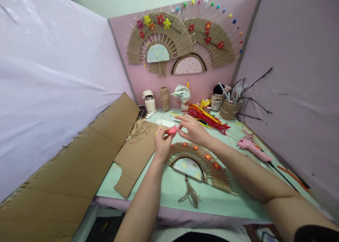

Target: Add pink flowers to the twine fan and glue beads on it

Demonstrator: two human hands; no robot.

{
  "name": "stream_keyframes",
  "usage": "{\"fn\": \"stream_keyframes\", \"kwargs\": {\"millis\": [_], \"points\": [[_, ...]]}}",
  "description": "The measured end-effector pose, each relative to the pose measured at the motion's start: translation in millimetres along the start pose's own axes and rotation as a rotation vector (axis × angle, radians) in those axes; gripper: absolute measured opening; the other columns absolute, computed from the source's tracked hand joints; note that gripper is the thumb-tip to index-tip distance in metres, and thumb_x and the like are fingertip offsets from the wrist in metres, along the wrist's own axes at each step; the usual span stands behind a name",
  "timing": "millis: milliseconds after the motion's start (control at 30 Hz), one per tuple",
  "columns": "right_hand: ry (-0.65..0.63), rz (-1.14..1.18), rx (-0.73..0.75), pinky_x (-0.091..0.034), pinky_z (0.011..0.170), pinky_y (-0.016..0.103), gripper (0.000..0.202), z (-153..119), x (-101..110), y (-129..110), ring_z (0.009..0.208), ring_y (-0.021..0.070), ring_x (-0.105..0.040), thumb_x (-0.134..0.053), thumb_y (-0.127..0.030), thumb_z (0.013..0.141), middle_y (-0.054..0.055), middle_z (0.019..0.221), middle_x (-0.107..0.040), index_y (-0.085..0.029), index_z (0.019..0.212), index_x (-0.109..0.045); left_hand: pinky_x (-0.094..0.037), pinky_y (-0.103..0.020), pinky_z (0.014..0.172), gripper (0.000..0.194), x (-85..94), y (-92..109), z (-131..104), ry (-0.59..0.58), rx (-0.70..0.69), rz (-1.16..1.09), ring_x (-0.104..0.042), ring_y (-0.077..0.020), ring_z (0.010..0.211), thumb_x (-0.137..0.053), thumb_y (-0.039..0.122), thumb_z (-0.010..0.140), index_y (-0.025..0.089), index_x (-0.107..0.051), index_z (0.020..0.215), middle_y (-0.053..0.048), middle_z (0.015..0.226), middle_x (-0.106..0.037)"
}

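Above the far edge of a twine fan (222, 176), my left hand (162, 142) pinches a small pinkish-red piece (172, 130) between thumb and fingers. Close on its right, my right hand (192, 129) has its fingers closed at a bit of clear material beside the piece, too small to make out fully. The fan lies on the green tabletop, with red flowers along its band, a light blue patterned half circle (188, 168) and a twine tassel (190, 194). My left hand and wrist hide part of the fan's left side.
Cardboard (137, 157) and loose twine (139, 129) lie left. Behind are a white bottle (150, 102), a twine spool (164, 99) and red and yellow fuzzy stems (208, 118). A pink glue gun (254, 148) lies right, near a pot of twigs (231, 109). Decorated fans (161, 34) hang behind.
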State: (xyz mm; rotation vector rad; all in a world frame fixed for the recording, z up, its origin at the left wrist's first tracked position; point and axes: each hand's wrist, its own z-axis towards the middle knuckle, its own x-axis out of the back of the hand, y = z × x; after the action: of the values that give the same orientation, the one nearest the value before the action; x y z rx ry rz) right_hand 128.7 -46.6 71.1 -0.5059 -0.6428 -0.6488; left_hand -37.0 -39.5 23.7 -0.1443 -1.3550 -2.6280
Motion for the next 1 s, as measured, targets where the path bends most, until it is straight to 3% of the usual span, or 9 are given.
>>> {"fn": "stream_keyframes", "kwargs": {"millis": [233,367,467,567,633,700,833,900,1000], "points": [[0.138,-0.018,-0.075,-0.045,0.097,0.045,0.008,-2,-4,3,0.109,0.0250,-0.058,-0.058,-0.015,0.079,0.012,0.119,-0.065,-0.020,0.075,-0.062,-0.047,-0.025,0.075,0.011,2.1,-7,2,-0.019,-0.002,0.013,-0.056,-0.0147,0.086,-0.067,0.026,0.076,0.020,-0.066,0.085,-0.003,0.088,-0.062],[0.227,0.108,-0.188,-0.050,0.090,0.044,0.006,0,-2,10,0.108,0.0251,-0.059,-0.058,-0.018,0.079,0.012,0.116,-0.065,-0.020,0.076,-0.064,-0.048,-0.029,0.078,0.015,2.2,-26,6,-0.001,0.065,0.100,-0.057,-0.0172,0.087,-0.066,0.023,0.075,0.019,-0.067,0.089,-0.005,0.090,-0.061],[0.211,0.299,-0.322,-0.055,0.074,0.036,0.009,1,-1,17,0.102,0.0230,-0.063,-0.061,-0.025,0.079,0.010,0.112,-0.067,-0.019,0.076,-0.066,-0.045,-0.039,0.088,0.027,-1.1,-43,9,-0.008,0.130,0.261,-0.057,-0.0219,0.093,-0.067,0.016,0.070,0.019,-0.067,0.097,-0.008,0.096,-0.060],[0.174,0.406,-0.401,-0.055,0.074,0.034,0.012,2,-1,19,0.099,0.0217,-0.064,-0.063,-0.030,0.079,0.009,0.107,-0.069,-0.019,0.076,-0.068,-0.040,-0.046,0.097,0.036,-5.2,-47,9,-0.077,0.124,0.291,-0.055,-0.0273,0.107,-0.072,0.014,0.065,0.019,-0.067,0.100,-0.012,0.107,-0.060],[0.155,0.439,-0.410,-0.054,0.074,0.033,0.012,3,-1,16,0.099,0.0215,-0.065,-0.064,-0.030,0.079,0.009,0.104,-0.070,-0.019,0.076,-0.068,-0.039,-0.044,0.099,0.032,-6.4,-40,8,-0.062,0.108,0.207,-0.052,-0.0274,0.113,-0.073,0.021,0.067,0.019,-0.068,0.099,-0.012,0.112,-0.060],[0.129,0.450,-0.384,-0.054,0.072,0.031,0.012,3,-2,11,0.098,0.0209,-0.065,-0.064,-0.029,0.079,0.009,0.103,-0.070,-0.019,0.076,-0.068,-0.044,-0.038,0.091,0.027,-5.5,-27,6,-0.043,0.170,0.022,-0.056,-0.0236,0.106,-0.069,0.034,0.074,0.019,-0.069,0.097,-0.011,0.107,-0.063],[0.044,0.374,-0.232,-0.052,0.067,0.029,0.009,-1,-8,-1,0.095,0.0196,-0.064,-0.063,-0.025,0.081,0.008,0.103,-0.070,-0.020,0.078,-0.068,-0.043,-0.023,0.059,0.044,0.1,-2,3,-0.167,0.537,-0.471,-0.056,-0.0120,0.071,-0.061,0.057,0.076,0.014,-0.068,0.085,-0.007,0.082,-0.063],[0.024,0.295,-0.138,-0.052,0.074,0.032,0.008,-4,-13,-3,0.096,0.0203,-0.064,-0.062,-0.024,0.083,0.008,0.102,-0.070,-0.021,0.080,-0.069,-0.038,-0.019,0.052,0.045,2.6,4,2,-0.214,0.636,-0.587,-0.050,-0.0085,0.064,-0.069,0.058,0.068,0.014,-0.065,0.077,-0.003,0.075,-0.059],[0.020,0.200,-0.036,-0.049,0.086,0.038,0.009,-6,-18,-3,0.097,0.0210,-0.063,-0.061,-0.022,0.085,0.007,0.100,-0.070,-0.021,0.084,-0.069,-0.034,-0.018,0.048,0.044,4.3,6,2,-0.240,0.662,-0.638,-0.043,-0.0053,0.057,-0.080,0.052,0.057,0.014,-0.062,0.070,0.001,0.068,-0.052]]}}
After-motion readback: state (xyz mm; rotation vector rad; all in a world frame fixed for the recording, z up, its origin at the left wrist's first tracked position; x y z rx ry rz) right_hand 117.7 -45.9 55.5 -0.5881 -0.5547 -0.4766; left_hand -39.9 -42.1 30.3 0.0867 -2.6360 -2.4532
